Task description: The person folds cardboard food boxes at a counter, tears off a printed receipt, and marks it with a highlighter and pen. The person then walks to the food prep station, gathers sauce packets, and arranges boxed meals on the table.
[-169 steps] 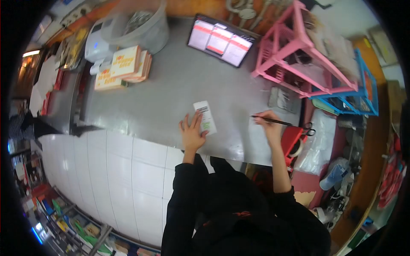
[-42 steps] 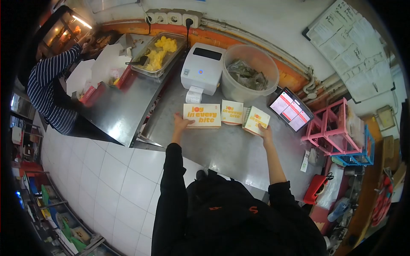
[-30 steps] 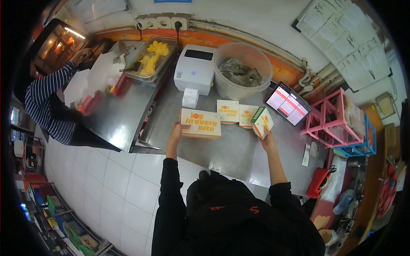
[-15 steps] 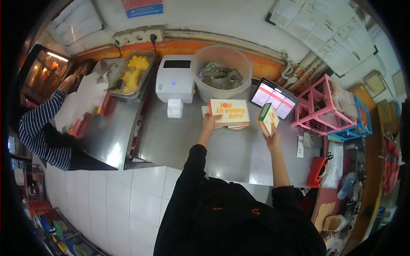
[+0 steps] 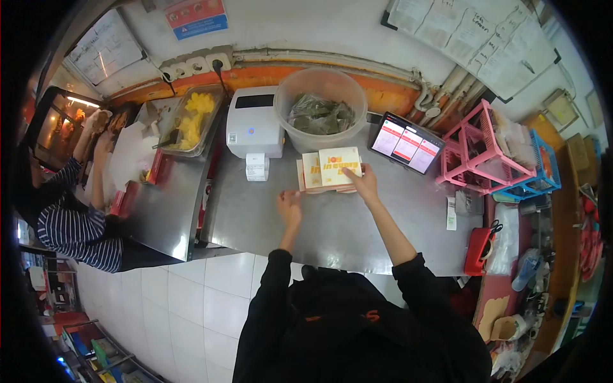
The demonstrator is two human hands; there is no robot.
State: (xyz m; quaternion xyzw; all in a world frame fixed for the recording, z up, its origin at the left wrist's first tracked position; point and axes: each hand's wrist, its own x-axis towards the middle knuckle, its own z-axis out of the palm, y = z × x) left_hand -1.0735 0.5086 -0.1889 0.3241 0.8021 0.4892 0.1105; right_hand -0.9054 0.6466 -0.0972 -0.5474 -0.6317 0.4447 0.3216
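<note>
My right hand (image 5: 365, 185) grips a small white carton (image 5: 340, 165) with orange and yellow lettering, thumb on its top face. The carton sits over the right part of a short stack of larger flat printed boxes (image 5: 308, 177) on the metal counter. My left hand (image 5: 289, 207) is just left of and below the stack, apart from it. Its fingers are loosely bent, with nothing visible in them.
Behind the boxes stand a white label printer (image 5: 255, 121), a clear tub (image 5: 322, 137) holding dark bagged contents, and a lit tablet (image 5: 407, 143). A pink rack (image 5: 476, 150) and a red tape dispenser (image 5: 476, 252) are at right. A person in striped sleeves (image 5: 70, 233) works at left.
My right hand has brought the small carton left from near the tablet to the box stack. My left hand has let go of the stack and drawn back to the left and down.
</note>
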